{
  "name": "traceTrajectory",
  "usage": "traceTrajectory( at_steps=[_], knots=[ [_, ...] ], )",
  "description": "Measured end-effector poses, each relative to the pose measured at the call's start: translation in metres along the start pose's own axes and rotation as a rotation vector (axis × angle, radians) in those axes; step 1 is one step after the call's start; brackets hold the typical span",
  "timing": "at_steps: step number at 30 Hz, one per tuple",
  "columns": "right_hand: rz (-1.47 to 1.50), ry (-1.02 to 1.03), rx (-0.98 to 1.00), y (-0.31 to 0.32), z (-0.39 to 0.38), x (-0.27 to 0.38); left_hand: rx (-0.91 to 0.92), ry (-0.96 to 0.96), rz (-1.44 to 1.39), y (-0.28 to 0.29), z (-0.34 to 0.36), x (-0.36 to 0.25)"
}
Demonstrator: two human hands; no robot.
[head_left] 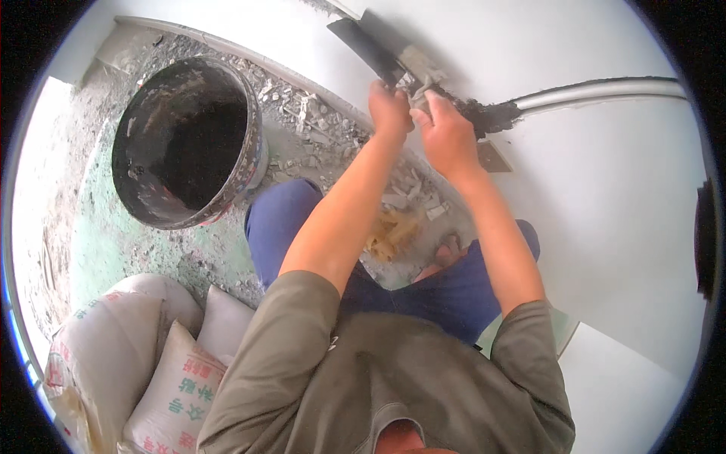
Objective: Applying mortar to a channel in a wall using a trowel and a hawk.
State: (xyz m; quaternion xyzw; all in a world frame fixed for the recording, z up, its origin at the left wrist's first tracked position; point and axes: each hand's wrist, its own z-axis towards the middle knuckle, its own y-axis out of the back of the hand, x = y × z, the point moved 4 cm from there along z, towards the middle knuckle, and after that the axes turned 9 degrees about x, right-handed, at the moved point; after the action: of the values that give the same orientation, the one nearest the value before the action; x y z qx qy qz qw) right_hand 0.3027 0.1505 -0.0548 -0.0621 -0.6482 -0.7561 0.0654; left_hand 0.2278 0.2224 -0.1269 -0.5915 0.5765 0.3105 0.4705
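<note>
At the wall ahead, both my hands are closed around tool handles, close together. My left hand point(389, 110) grips a putty knife with a wide dark blade point(364, 51). My right hand point(448, 136) holds a second putty knife, its blade point(420, 63) smeared with beige-grey material. The two blades are side by side near the wall; whether they touch cannot be made out. Just right of the tools, dark wet mortar point(491, 117) covers part of a groove in the white wall. A pale conduit point(597, 92) runs on from it to the right.
A large bucket point(261, 163) with dark, coated insides stands at the left. Full white sacks point(181, 390) lie at lower left. Rubble point(302, 113) lines the wall's foot, with yellow scraps point(393, 234) between my legs. A small rectangular recess point(494, 157) sits below the mortar.
</note>
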Motion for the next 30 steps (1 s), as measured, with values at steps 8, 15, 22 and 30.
traceTrajectory(
  at_steps=[8, 15, 22, 30],
  knots=[
    [-0.073, -0.007, -0.019, 0.005, -0.002, -0.005, -0.059, -0.117, 0.091, 0.0, 0.005, 0.011],
    [-0.056, 0.002, -0.024, 0.001, 0.001, -0.005, -0.088, -0.189, 0.122, 0.004, 0.018, 0.028],
    [-0.059, -0.046, 0.026, -0.004, -0.005, -0.006, -0.084, -0.132, 0.175, 0.003, 0.01, 0.013],
    [0.068, 0.029, -0.008, -0.001, 0.012, 0.03, 0.013, -0.065, -0.507, 0.019, 0.036, 0.044]
  ],
)
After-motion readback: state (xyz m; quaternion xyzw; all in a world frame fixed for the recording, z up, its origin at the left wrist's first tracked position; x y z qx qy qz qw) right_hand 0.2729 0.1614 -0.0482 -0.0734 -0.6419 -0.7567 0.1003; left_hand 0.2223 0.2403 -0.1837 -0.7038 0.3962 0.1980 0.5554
